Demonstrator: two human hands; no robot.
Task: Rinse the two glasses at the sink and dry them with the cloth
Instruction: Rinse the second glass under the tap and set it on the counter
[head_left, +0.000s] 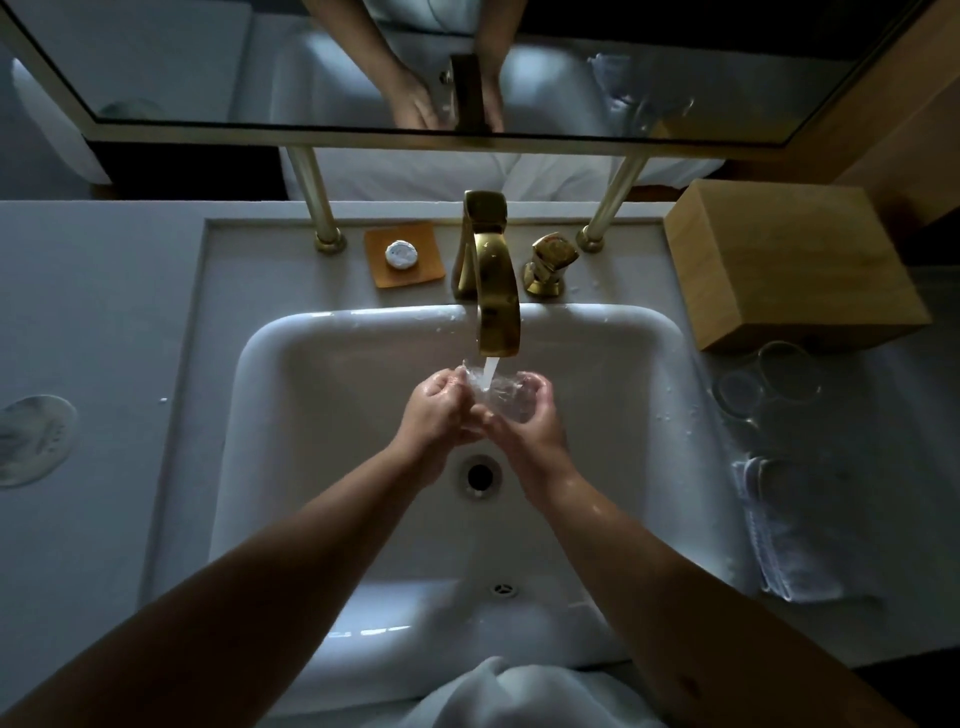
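A clear glass is held over the white sink under the running stream from the gold faucet. My left hand and my right hand both grip it, one on each side, and water pours into it. A second clear glass stands on the counter to the right of the sink. Below it a folded white cloth lies on the counter.
A gold tap handle stands right of the faucet. A wrapped soap on an orange dish sits at the back left. A wooden box is at the back right. A mirror hangs above. The drain lies below my hands.
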